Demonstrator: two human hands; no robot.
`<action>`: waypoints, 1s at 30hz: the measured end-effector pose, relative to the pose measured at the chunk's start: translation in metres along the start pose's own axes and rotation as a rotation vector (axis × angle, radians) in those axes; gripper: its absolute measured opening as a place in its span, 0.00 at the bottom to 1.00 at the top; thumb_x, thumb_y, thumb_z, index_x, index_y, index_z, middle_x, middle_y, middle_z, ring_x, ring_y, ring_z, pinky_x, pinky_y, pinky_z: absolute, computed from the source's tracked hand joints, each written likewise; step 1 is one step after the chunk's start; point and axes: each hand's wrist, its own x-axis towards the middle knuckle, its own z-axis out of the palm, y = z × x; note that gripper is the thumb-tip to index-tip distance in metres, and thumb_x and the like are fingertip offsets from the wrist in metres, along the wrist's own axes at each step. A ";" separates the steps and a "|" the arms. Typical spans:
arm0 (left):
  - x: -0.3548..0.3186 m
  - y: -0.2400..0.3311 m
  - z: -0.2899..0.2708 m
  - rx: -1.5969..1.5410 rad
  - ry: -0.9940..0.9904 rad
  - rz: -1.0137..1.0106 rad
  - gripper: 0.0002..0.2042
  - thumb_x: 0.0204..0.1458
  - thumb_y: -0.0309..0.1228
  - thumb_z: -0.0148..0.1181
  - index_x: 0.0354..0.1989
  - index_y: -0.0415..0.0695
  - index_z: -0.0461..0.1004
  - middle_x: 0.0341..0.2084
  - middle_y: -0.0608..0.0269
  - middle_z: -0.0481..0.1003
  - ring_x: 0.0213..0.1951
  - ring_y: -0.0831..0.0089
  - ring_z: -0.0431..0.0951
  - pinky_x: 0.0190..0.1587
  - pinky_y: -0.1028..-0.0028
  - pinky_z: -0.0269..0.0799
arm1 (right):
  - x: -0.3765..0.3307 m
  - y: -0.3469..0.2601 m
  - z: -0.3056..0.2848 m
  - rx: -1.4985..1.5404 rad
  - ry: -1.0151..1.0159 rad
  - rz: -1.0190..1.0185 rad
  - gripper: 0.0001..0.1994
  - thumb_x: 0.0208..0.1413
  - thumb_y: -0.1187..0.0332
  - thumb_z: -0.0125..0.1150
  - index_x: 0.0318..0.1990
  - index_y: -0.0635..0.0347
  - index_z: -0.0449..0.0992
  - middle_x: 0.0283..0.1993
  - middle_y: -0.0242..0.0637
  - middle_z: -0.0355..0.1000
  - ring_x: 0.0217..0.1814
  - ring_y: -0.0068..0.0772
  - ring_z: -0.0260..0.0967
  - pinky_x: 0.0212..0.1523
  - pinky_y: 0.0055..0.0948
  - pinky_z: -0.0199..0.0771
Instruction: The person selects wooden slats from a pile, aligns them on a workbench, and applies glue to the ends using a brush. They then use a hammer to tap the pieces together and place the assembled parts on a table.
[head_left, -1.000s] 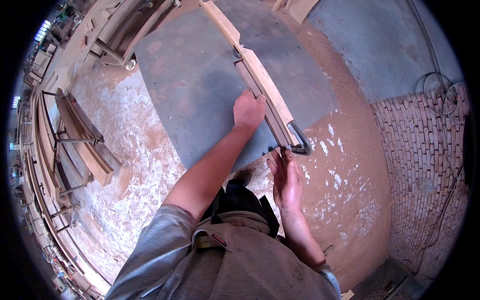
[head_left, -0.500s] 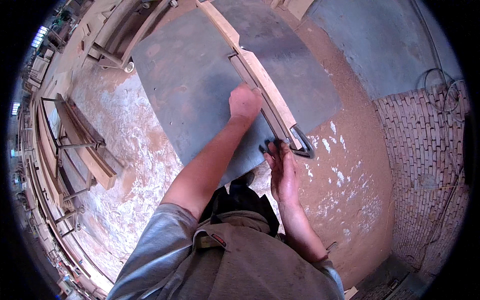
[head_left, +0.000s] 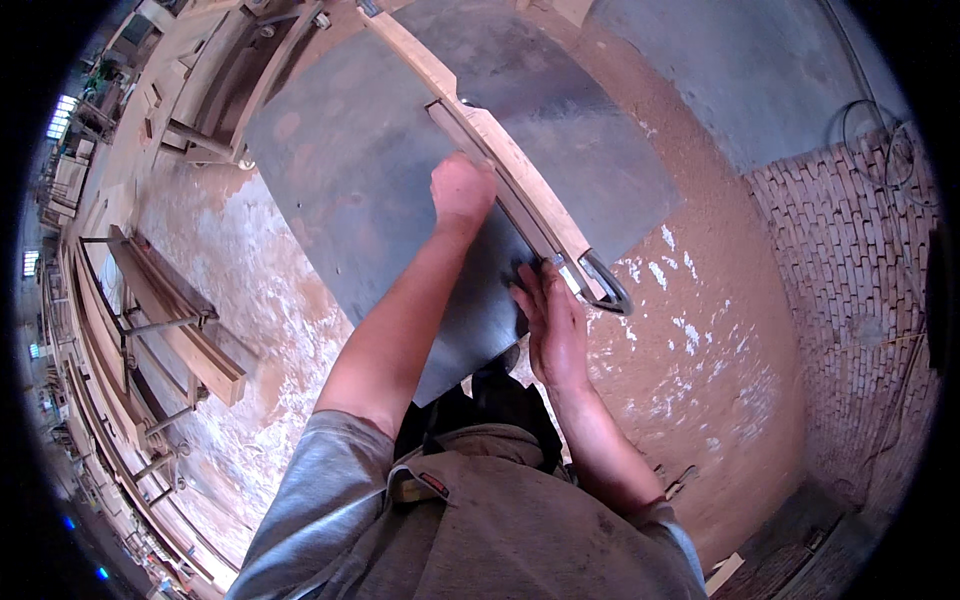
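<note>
A long brown wooden strip (head_left: 521, 218) lies on a grey metal tabletop (head_left: 340, 170), along the left side of a pale wooden guide board (head_left: 532, 180). My left hand (head_left: 464, 190) is closed in a fist on the strip's middle; its fingertips are hidden. At the strip's near end, my right hand (head_left: 558, 330) rests with its fingers stretched out against the wood. A notch is cut in the guide board beyond my left hand. Beside my right fingers, a dark curved piece (head_left: 614, 288) sits at the board's near end.
Curved wooden boards (head_left: 195, 350) rest on a metal rack at the left. A wheeled wooden frame (head_left: 215, 135) stands at the far left. To the right are a brick wall (head_left: 840, 250) and a hanging cable loop (head_left: 880, 140). White patches mark the brown floor.
The strip has slid a little farther away along the guide board. Both hands have moved forward and slightly left with it. The view has shifted a little.
</note>
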 end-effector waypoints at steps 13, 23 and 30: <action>0.066 -0.014 -0.018 0.086 0.013 -0.005 0.18 0.46 0.39 0.58 0.31 0.33 0.77 0.34 0.39 0.75 0.42 0.46 0.76 0.48 0.59 0.70 | 0.049 0.019 0.042 0.071 -0.026 -0.023 0.19 0.66 0.60 0.43 0.57 0.64 0.63 0.58 0.34 0.60 0.62 0.31 0.59 0.60 0.36 0.63; 0.107 -0.018 -0.031 0.139 -0.005 -0.048 0.17 0.45 0.39 0.59 0.33 0.33 0.77 0.35 0.39 0.76 0.43 0.47 0.76 0.49 0.60 0.70 | 0.078 0.020 0.075 -0.057 -0.057 0.001 0.24 0.65 0.58 0.44 0.60 0.68 0.57 0.62 0.37 0.55 0.65 0.34 0.54 0.62 0.37 0.60; 0.139 -0.020 -0.041 0.166 -0.031 -0.072 0.18 0.46 0.40 0.58 0.33 0.33 0.77 0.35 0.39 0.76 0.43 0.49 0.76 0.48 0.62 0.70 | 0.105 0.032 0.093 -0.206 -0.062 -0.031 0.28 0.65 0.56 0.44 0.62 0.73 0.53 0.63 0.44 0.53 0.67 0.38 0.52 0.63 0.37 0.59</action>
